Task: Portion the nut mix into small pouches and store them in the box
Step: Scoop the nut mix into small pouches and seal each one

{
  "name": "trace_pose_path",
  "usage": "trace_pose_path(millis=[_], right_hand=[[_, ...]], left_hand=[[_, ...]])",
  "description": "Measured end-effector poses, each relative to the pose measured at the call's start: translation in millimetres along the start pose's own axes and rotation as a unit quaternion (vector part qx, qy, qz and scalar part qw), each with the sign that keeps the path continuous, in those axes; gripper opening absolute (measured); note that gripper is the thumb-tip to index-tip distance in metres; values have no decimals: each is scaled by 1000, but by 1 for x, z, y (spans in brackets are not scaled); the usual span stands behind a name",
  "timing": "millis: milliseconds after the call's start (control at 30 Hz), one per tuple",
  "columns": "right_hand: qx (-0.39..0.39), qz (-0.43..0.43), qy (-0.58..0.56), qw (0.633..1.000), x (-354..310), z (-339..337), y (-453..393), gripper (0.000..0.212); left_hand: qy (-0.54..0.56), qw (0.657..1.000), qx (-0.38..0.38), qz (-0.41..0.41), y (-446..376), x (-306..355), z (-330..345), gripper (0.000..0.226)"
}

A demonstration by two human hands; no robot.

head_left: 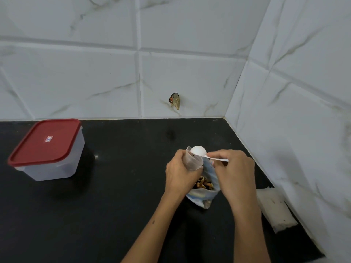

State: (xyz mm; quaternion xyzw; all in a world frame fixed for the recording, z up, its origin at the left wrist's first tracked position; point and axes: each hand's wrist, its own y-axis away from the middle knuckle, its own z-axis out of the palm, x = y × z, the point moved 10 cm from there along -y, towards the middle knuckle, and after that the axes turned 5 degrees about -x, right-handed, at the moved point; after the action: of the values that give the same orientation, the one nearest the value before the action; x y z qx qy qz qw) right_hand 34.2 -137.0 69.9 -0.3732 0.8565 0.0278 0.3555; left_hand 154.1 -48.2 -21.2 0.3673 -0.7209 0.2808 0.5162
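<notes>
the left hand [180, 170] grips a small clear pouch [192, 161], fingers curled round its body, mouth facing up. the right hand [234, 170] pinches the handle of a white plastic spoon [199, 151] between thumb and fingertips; the remaining fingers are curled in. the spoon bowl sits at the pouch mouth, underside toward the camera, so its contents cannot be seen.

directly below and between the two hands stands the open nut mix bag [204, 194], light blue and white, upright on the black countertop [117, 186]. nuts [203, 184] show inside its mouth. the left hand covers the bag's left edge and the right wrist covers part of its right side.

the storage box [51, 160], translucent with a red lid [45, 142] closed on top, stands at the far left of the countertop, well apart from the hands. a small label sits on the lid centre; its text is too small to read.

at the right edge of the countertop, against the side wall, lies a stack of flat clear pouches [275, 209]. it is near the right forearm but not touching it.

white marble-pattern tiled walls [95, 73] meet in a corner behind and to the right. a small crumpled brownish scrap [174, 101] is fixed on the back wall just above the countertop line; what it is cannot be told.
</notes>
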Motion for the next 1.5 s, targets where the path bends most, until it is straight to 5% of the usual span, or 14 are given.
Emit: trace_pose_path(millis=[300,733,1033,1333,1500], right_hand=[[8,55,-166,985,23,0,-5,20],[-68,187,91,976,99,91,-19,26],[-112,187,29,976,103,107,-29,20],[-130,283,-83,947,127,123,-22,17],[-134,358,-189,904,144,124,-17,12]], left_hand=[[6,1000,-3,22,-1,-4,-5,31],[68,987,-4,-142,-6,-77,-7,33],[228,946,-51,-225,-3,-101,24,26],[240,946,-114,-183,-5,-83,33,22],[236,948,-90,-193,-4,-86,29,22]])
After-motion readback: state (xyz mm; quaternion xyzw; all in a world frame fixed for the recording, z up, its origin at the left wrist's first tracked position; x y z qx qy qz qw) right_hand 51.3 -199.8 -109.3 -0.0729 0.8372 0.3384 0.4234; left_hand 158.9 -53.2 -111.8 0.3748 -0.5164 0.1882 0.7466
